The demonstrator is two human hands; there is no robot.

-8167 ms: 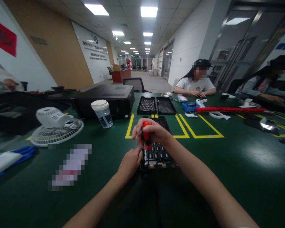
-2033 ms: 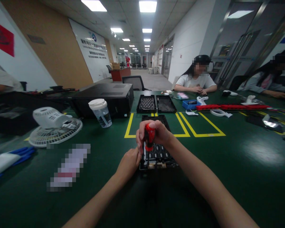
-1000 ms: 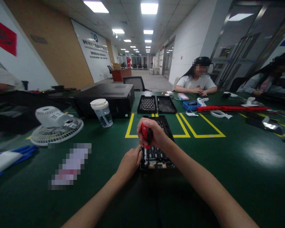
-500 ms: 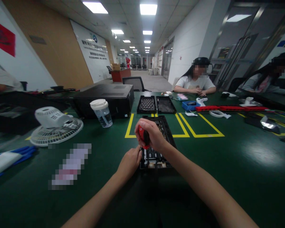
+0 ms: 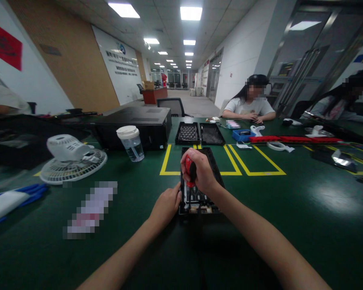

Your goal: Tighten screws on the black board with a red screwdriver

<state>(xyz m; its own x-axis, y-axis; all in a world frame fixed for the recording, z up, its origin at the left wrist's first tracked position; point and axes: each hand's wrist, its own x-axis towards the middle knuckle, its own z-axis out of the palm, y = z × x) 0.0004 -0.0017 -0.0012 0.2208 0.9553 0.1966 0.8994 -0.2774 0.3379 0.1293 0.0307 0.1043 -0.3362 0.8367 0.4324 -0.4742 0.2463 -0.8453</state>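
Note:
My right hand (image 5: 201,171) is wrapped round a screwdriver (image 5: 190,167) with a red and black handle, held upright. Its thin shaft points down at the near left corner of a black plastic case (image 5: 216,173). Inside this case rows of round cells and, along the near end, a pale strip of parts show; my right hand covers much of the middle. My left hand (image 5: 168,201) grips the case's left wall, its fingertips partly hidden against the edge. Whether the screwdriver's tip touches a screw is too small to tell.
Beyond lie a second case with cells (image 5: 187,133) and an empty black shell (image 5: 212,134). To the left are a lidded cup (image 5: 130,144), a white fan (image 5: 74,161) and a large black box (image 5: 133,125). A blue tray (image 5: 241,134) and a person (image 5: 251,100) are farther right.
My right hand and the screwdriver have moved slightly right, and the shaft now shows over the case's near left corner. My left hand stays at the case's left edge.

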